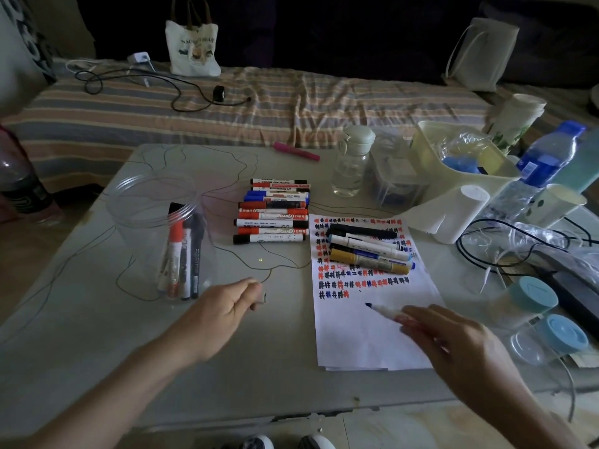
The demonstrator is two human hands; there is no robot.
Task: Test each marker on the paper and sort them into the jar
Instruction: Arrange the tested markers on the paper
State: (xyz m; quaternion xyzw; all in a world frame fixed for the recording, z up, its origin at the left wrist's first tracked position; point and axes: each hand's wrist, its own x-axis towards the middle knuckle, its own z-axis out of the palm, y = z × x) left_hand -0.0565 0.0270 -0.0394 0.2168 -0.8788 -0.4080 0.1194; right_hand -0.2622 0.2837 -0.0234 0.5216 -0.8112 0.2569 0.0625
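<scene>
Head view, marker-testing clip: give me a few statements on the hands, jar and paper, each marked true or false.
1. The right hand holds an uncapped blue-tipped marker over the paper. True.
2. The clear jar is empty. False: several markers stand inside it.
3. The left hand pinches a small cap. True.
4. The paper is blank. False: rows of red, black and blue test marks cover its upper part.
5. The row of markers lies between jar and paper. True.
</scene>
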